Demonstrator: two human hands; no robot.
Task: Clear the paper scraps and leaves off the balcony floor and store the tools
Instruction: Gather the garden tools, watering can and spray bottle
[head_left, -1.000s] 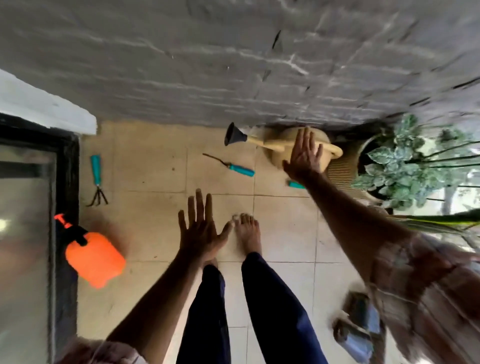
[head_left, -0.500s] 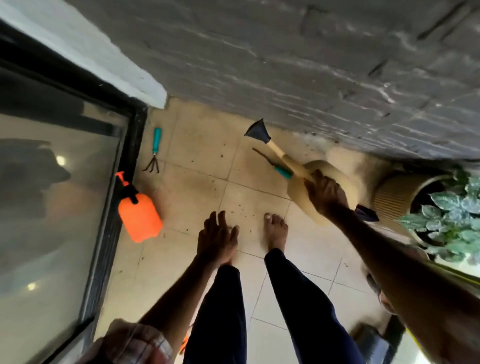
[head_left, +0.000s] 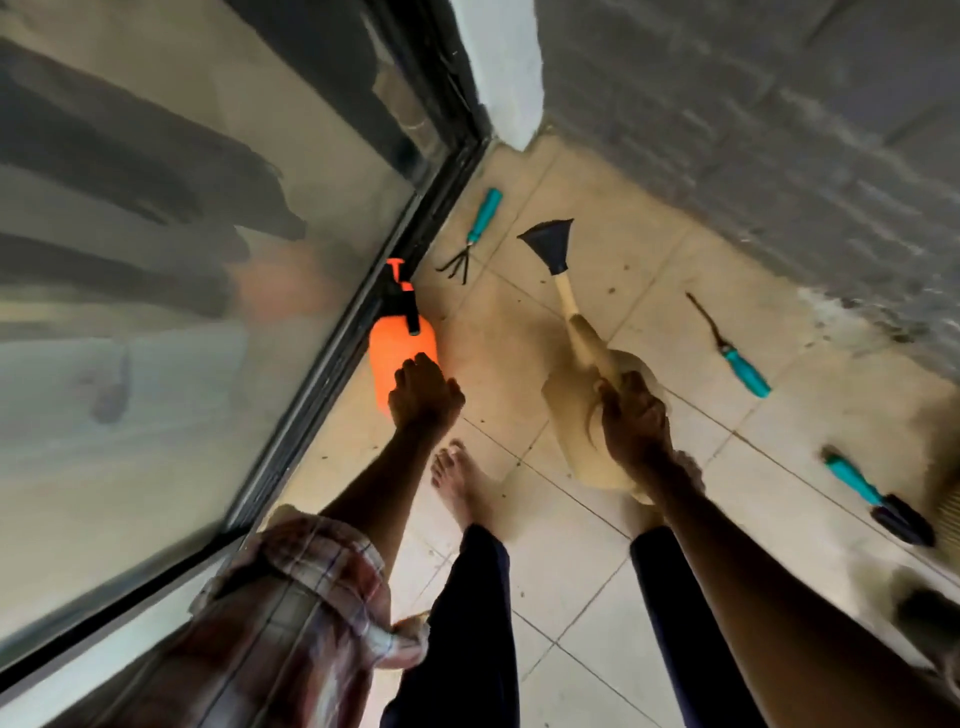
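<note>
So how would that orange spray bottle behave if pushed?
The orange spray bottle looks like rigid plastic, probably stiff. Seemingly upright on smooth tile, it might slide or tip. Fill level isn't visible, so weight is unclear.

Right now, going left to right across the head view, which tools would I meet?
orange sprayer → hand rake → watering can → weeder → trowel

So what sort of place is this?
Probably a home balcony used for gardening: a tiled floor runs between a grey brick wall and a sliding glass door, with a beige watering can, an orange pressure sprayer and a teal-handled hand rake.
</note>
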